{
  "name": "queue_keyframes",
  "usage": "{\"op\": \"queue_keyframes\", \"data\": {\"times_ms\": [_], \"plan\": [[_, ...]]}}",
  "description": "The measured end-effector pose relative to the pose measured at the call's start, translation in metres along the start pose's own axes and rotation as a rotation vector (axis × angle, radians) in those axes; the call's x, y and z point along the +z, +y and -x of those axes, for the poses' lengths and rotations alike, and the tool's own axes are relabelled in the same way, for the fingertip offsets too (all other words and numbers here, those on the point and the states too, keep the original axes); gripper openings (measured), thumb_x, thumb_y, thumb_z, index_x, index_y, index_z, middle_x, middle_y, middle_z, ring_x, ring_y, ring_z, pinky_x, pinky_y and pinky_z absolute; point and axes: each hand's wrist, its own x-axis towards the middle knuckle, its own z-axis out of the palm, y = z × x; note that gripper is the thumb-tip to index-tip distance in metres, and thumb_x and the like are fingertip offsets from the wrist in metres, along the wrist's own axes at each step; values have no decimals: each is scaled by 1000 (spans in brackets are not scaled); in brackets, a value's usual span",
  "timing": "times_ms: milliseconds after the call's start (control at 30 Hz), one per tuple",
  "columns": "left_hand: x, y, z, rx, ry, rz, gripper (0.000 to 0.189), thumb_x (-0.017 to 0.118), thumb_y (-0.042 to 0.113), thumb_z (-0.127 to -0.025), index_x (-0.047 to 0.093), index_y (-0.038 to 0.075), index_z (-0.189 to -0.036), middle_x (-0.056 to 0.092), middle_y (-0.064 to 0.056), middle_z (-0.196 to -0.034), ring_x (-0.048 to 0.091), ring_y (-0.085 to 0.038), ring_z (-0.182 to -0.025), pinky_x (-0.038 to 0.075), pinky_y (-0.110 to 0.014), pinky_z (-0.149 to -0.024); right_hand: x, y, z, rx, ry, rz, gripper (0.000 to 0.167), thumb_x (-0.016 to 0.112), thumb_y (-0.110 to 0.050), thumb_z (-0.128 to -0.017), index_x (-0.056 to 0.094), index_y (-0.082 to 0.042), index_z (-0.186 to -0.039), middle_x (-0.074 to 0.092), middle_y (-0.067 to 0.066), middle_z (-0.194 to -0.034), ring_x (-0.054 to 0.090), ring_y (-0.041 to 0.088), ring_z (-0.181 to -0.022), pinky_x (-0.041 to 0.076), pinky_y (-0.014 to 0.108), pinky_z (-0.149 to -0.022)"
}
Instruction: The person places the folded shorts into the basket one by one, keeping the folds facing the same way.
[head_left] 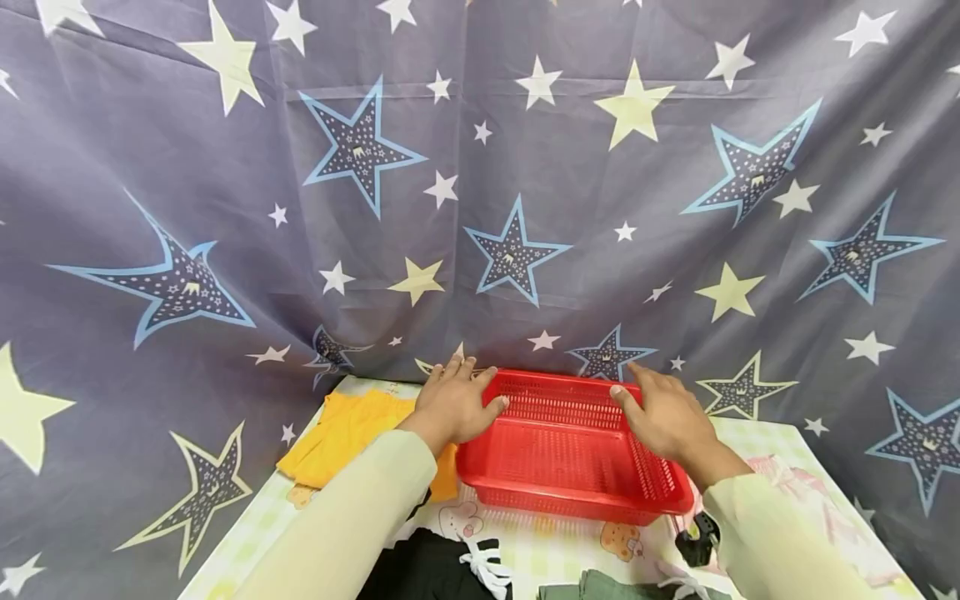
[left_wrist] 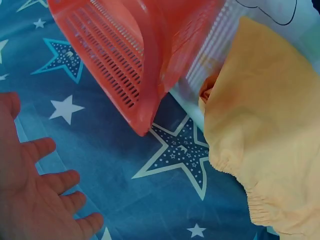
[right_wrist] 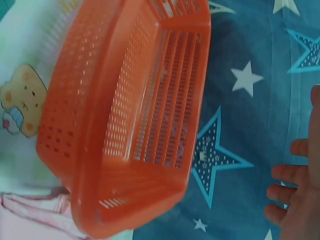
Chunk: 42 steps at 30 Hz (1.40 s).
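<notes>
A red plastic basket (head_left: 570,504) with slotted sides stands near the back of the table, and its inside holds nothing. My left hand (head_left: 456,404) is over its left end with fingers spread. At the opposite end is my right hand (head_left: 667,417), fingers extended and thumb apart. In the left wrist view, a gap separates the left hand (left_wrist: 35,200) from the basket (left_wrist: 152,65). The right wrist view likewise has the right hand (right_wrist: 300,200) apart from the basket (right_wrist: 87,125). Neither hand holds anything. Left of the basket lies a yellow garment (head_left: 345,429) with a gathered edge, partly behind my left arm.
Black clothing (head_left: 420,571) with white drawstrings and a grey-green garment (head_left: 600,586) lie at the front. Pink fabric (head_left: 817,500) is on the right, beside a black strapped device (head_left: 699,540) at my right wrist. A star-patterned curtain (head_left: 510,150) hangs behind the table (head_left: 540,533).
</notes>
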Motion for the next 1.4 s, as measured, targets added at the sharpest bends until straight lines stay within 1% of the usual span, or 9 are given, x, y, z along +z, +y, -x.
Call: {"op": "queue_keyframes", "data": {"times_ms": [167,300,400,567,767,933,1067,1233,1400], "plan": [[7,-7,11,-5,26,34,68,39,64,-101,38,28,-160,32,-14,-164,16,-37,-154,12,-56,-121,10,-9,9,-30,6,-38,75,32,-59,-106,35,-5,-158,40,22,-157,33,51,-141,24,67,-113],[11,-12,17,-24,17,43,69,38,64,-101,37,28,-160,31,-13,-164,15,-37,-154,12,-55,-121,16,-16,13,-67,10,-44,73,34,-57,-107,37,-4,-157,42,23,-155,34,50,-142,23,65,-114],[13,-15,23,-17,15,64,69,38,64,-102,38,26,-160,30,-14,-164,15,-37,-154,12,-56,-121,19,-19,17,-85,22,-49,71,37,-55,-107,39,-3,-155,45,24,-153,36,50,-141,24,65,-114],[16,-19,32,-10,21,93,69,41,62,-102,39,24,-159,30,-16,-164,16,-40,-153,14,-57,-121,25,-23,26,-112,34,-72,69,38,-53,-108,40,-4,-156,47,22,-152,38,48,-140,28,64,-113],[22,-23,42,-17,27,102,69,43,62,-101,41,24,-158,30,-16,-164,16,-39,-153,16,-56,-120,34,-25,38,-120,39,-105,64,45,-48,-107,44,-4,-153,49,22,-150,41,45,-139,29,63,-112],[30,-23,50,-18,40,161,67,46,60,-101,43,24,-157,31,-17,-164,18,-40,-153,19,-58,-119,41,-24,50,-123,45,-129,60,49,-46,-106,48,-4,-150,51,22,-147,42,45,-138,30,63,-112],[37,-27,59,-26,41,219,65,47,57,-101,45,24,-156,30,-17,-164,18,-40,-153,21,-60,-118,48,-27,62,-148,51,-159,58,51,-46,-106,52,-5,-147,54,20,-143,44,42,-137,34,62,-110],[45,-37,73,-46,43,246,63,48,56,-102,45,24,-156,31,-17,-164,18,-40,-152,21,-59,-118,55,-33,73,-186,59,-177,53,55,-40,-105,54,-6,-145,55,18,-142,45,40,-136,37,61,-108],[51,-44,89,-65,53,278,63,51,53,-102,46,22,-156,32,-19,-162,19,-42,-152,21,-59,-118,63,-39,86,-201,70,-193,49,58,-39,-104,57,-7,-142,57,16,-140,49,37,-134,41,60,-104]]}}
